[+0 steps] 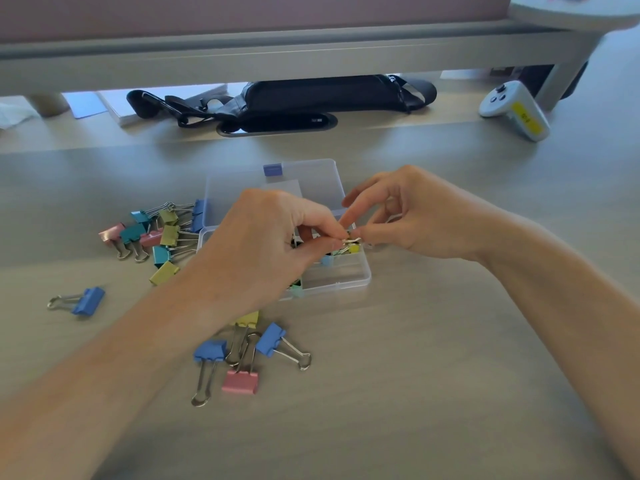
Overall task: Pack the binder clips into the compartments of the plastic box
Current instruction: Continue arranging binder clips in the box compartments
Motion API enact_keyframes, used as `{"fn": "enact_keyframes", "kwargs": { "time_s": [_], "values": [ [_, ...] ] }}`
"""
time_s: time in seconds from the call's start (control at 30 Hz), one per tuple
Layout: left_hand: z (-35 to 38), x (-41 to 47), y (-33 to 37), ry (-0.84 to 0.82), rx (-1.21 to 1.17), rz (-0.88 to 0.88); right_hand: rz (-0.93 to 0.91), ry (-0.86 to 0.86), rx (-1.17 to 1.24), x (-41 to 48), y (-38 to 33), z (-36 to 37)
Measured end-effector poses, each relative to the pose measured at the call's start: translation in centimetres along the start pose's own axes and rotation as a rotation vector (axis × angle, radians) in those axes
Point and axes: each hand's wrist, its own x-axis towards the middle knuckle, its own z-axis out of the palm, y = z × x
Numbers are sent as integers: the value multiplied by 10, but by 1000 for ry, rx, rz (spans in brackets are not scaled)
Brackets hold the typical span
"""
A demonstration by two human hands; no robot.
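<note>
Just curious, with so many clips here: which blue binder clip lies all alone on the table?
The blue metal binder clip at the far left, wire handles pointing left. It touches nothing; the other blue ones lie in clusters of clips.

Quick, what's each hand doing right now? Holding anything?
Left hand: pinches the wire handles of a small yellow binder clip over the plastic box.
Right hand: pinches the same clip from the other side.
</note>
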Motion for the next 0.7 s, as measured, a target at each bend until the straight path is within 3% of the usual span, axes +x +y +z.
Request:
{"fn": "enact_keyframes", "kwargs": {
  "time_s": [0.27, 0.53, 0.7],
  "values": [
    [-2, 4, 2, -32, 24, 80, -21, 31, -62, 0, 0, 2],
    [-1, 1, 1, 84, -98, -6, -10, 17, -32, 2, 3, 1],
    [-11, -1, -2, -27, 5, 17, 7, 7, -55, 2, 1, 1]
  ]
}}
